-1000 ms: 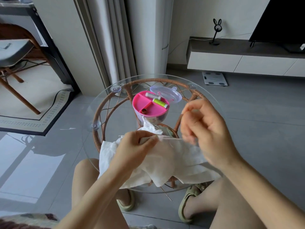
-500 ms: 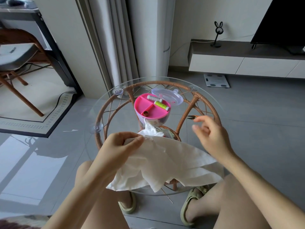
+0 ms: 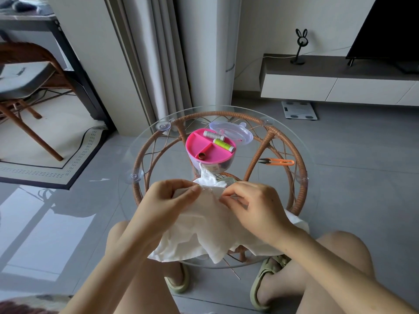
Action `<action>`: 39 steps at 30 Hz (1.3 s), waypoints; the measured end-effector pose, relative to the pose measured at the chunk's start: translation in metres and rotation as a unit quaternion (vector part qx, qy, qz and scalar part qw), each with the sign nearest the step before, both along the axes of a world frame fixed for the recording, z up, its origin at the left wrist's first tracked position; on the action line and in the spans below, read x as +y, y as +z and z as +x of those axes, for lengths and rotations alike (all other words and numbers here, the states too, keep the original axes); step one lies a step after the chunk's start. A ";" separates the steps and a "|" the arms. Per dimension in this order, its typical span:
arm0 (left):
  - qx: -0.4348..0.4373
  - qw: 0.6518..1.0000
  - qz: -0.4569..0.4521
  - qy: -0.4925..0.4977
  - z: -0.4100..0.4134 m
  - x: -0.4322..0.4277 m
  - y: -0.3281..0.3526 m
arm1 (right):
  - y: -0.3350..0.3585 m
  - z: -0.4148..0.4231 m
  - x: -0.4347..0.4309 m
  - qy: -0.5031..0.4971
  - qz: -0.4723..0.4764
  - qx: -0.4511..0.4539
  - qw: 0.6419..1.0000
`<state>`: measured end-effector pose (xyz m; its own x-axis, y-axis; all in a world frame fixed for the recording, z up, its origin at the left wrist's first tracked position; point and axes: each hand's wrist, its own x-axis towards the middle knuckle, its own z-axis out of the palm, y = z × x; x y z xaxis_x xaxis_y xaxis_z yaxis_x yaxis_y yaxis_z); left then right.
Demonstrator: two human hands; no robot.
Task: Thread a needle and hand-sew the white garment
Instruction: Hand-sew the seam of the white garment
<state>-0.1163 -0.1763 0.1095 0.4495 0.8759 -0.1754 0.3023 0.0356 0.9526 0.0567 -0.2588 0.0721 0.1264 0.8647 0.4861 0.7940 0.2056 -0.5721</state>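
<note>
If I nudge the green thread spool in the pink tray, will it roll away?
Likely rolls: the green thread spool is a cylinder lying on its side. The pink tray has a raised divider and rim that would probably stop it. Being small, it is probably light.

Nothing here can be read. The pale label on the side of the sewing box (image 3: 205,147) is too blurred, and a small mark near the glass table (image 3: 171,120) rim is too tiny.
</note>
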 end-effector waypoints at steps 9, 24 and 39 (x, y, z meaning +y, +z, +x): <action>0.033 0.999 0.007 0.019 0.004 0.002 -0.012 | 0.103 0.026 -0.021 0.220 0.029 0.558 0.800; -0.001 0.998 -0.060 0.015 0.007 0.002 -0.008 | 0.098 0.045 -0.022 0.122 -0.070 0.225 0.964; -0.075 0.984 -0.068 -0.149 0.005 -0.008 0.006 | 0.044 0.006 -0.006 0.119 -0.206 0.217 0.947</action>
